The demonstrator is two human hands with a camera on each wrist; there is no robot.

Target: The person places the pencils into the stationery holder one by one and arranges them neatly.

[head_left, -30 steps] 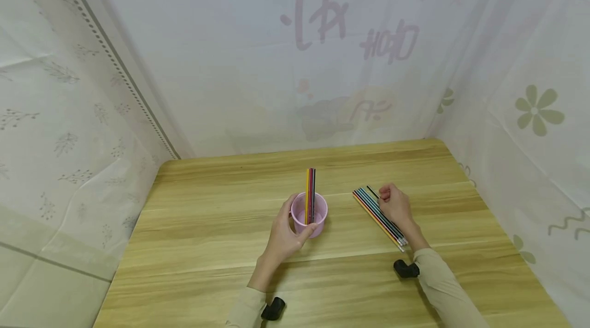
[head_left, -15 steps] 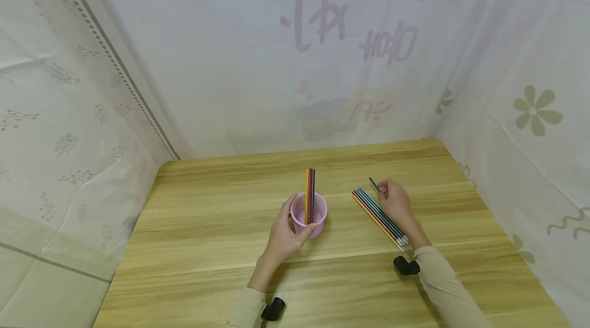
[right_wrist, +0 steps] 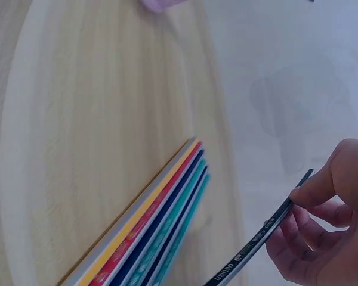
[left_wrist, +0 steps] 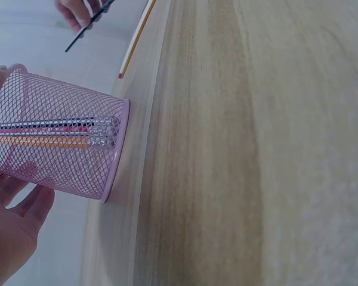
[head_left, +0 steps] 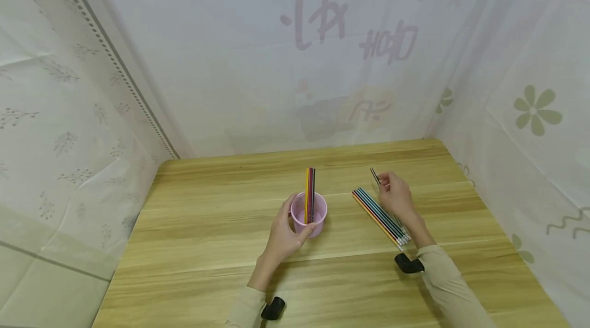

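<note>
Right grip [head_left: 396,197] pinches dark pencil [right_wrist: 254,242], long axis slanting away and slightly leftward; left grip [head_left: 284,233] curled round pink mesh cup [left_wrist: 62,164].

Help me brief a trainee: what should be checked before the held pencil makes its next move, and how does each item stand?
1. Right grip pinching the dark pencil: ok.
2. Left grip holding the pink mesh cup: ok.
3. Cup upright, mouth facing up: ok.
4. Room in the cup beside the standing pencils: ok.
5. Dark pencil lined up over the cup: not ok, it is off to the right.
6. Its lower end clear of the loose pencils: cannot tell.
</note>
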